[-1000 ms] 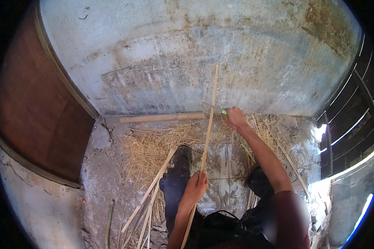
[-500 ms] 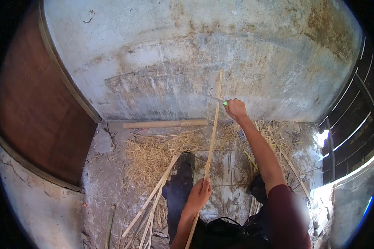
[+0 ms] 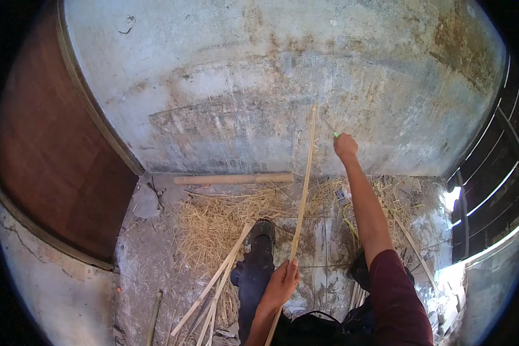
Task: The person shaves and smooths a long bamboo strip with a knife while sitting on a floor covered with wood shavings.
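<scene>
While the left hand (image 3: 281, 284) is closed around the near part of a long bamboo strip (image 3: 303, 193), the strip runs away from the person, its far end lying against the stained concrete wall (image 3: 242, 86) at the far side of the scene. Further out and to the right, the right hand (image 3: 345, 146) is stretched up toward that wall, its fingers shut on a small tool with a green handle (image 3: 335, 134) and a thin blade that shows only faintly; the tool sits just right of the strip's far end, and whether it touches the strip cannot be told. Below the strip, a dark shoe (image 3: 257, 259) rests on the concrete floor (image 3: 150, 259), between the two arms. Dry straw (image 3: 213, 222) is scattered over the floor to the left of the shoe and again on the right near the wall. Several more split bamboo strips (image 3: 216, 285) lie slanted across the straw, near the left hand. A round wooden pole (image 3: 233, 179) lies along the foot of the wall. At the far left stands a brown wooden door (image 3: 52, 155), and dark railings (image 3: 490, 190) close the right side.
</scene>
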### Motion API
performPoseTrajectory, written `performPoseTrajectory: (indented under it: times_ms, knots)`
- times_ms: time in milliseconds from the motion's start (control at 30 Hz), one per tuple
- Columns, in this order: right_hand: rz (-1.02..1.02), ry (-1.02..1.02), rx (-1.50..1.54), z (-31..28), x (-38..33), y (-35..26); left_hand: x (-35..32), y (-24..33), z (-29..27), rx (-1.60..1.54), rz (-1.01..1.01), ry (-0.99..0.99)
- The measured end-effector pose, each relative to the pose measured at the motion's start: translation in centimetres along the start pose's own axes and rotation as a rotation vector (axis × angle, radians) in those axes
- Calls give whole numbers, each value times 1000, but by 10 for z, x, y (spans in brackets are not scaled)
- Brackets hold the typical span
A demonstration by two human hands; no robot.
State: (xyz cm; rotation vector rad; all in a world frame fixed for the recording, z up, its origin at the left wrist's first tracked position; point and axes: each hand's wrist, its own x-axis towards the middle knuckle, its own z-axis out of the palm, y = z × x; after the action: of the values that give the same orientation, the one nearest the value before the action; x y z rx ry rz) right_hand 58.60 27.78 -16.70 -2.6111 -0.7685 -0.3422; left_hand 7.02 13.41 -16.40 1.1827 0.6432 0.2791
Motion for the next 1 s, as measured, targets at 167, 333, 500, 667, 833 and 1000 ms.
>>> performPoseTrajectory:
  times_ms: [167,333,500,667,833,1000]
  knots:
    - [120,-99,213,-11,-3,12,-2,-3,0,38,96,35]
    - [-53,-68,595,-35,-62,43,5,-1,9,53,80,12]
    - [-642,-290,364,-94,-200,-1,-2,-11,-6,86,128,78]
    - [-847,-461,317,-132,-291,5,4,-12,5,18,53,66]
    - [-885,-552,358,-141,-292,-4,1,-6,5,192,141,90]
    - [-787,-563,284,-122,-290,1,-1,-3,11,266,125,120]
